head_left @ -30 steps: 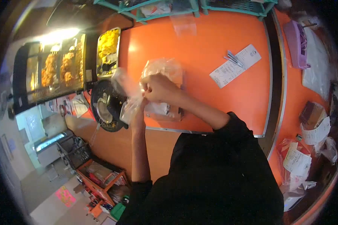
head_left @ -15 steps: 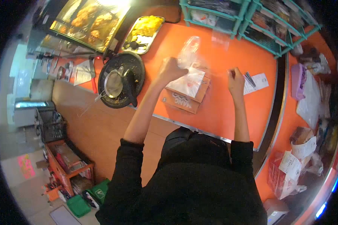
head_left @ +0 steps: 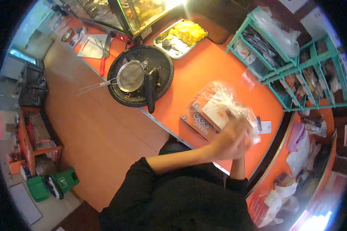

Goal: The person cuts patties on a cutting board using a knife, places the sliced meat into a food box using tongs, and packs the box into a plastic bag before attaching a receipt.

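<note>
A clear plastic bag (head_left: 241,106) is drawn up around brown printed card boxes (head_left: 198,125) on the orange counter. White paper (head_left: 216,111) with a small orange mark lies on top of the boxes, under the plastic. My left hand (head_left: 229,138) reaches across at the right side of the boxes, closed on the gathered plastic, its fingers blurred. Close behind it is my right hand (head_left: 247,146), partly covered by the left one. Plastic bunches around this hand too, and it appears closed on it, though its fingertips are hidden.
A dark stone mortar (head_left: 115,92) stands at the counter's left edge, with a wire strainer (head_left: 131,76) and a dark pestle (head_left: 150,92) on it. Behind are a metal tray (head_left: 177,54) of yellow food and teal racks (head_left: 293,63). A paper slip (head_left: 265,127) lies right of the bag.
My hands, apart before, have come together at the right of the boxes. The bag's upper plastic is now pulled right and bunched. The camera view has turned.
</note>
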`<control>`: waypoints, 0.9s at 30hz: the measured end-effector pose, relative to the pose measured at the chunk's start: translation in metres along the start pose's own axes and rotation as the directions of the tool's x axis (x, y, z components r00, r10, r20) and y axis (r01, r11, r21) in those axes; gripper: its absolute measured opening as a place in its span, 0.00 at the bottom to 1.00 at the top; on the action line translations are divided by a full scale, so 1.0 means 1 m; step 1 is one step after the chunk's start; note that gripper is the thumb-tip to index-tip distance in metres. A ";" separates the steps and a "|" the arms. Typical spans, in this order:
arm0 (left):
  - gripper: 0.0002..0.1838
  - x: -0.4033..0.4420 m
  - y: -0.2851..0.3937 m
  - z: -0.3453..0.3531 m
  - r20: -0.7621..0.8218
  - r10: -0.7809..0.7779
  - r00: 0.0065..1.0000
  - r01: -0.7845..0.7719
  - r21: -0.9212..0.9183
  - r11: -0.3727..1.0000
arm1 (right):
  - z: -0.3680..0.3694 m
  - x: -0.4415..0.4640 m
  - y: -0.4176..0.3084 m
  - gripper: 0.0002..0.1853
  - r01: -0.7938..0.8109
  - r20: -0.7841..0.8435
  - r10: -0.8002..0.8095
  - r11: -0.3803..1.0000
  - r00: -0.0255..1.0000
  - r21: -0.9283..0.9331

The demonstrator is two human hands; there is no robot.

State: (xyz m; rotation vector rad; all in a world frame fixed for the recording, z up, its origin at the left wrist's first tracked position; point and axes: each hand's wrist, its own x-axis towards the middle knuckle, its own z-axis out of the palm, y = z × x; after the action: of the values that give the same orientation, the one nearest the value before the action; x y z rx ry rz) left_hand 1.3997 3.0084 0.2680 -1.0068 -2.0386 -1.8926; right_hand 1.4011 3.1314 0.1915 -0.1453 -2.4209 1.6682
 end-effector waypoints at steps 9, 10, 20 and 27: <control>0.28 0.001 -0.044 -0.058 -0.244 0.137 0.960 -0.139 0.006 0.990 | -0.036 0.016 -0.019 0.30 0.045 -0.319 -0.028 0.998 0.947 0.046; 0.32 0.007 -0.048 -0.060 -0.292 0.027 0.956 -0.029 -0.001 1.000 | -0.048 0.008 -0.016 0.31 0.100 -0.282 -0.055 0.984 0.958 0.148; 0.15 0.076 -0.057 -0.040 0.025 0.074 0.997 -0.073 -0.043 0.996 | -0.084 0.024 -0.090 0.30 0.117 -0.335 -0.034 0.966 0.942 0.231; 0.22 0.085 -0.052 -0.024 0.291 0.134 0.947 -0.050 -0.276 0.960 | -0.094 0.034 -0.116 0.19 0.086 -0.151 -0.084 0.996 0.985 0.006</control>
State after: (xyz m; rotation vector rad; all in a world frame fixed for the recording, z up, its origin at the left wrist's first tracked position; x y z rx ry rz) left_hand 1.2976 3.0177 0.2771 -1.5238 -1.8736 -2.1099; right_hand 1.3923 3.1816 0.3360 -0.1583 -2.2732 1.5758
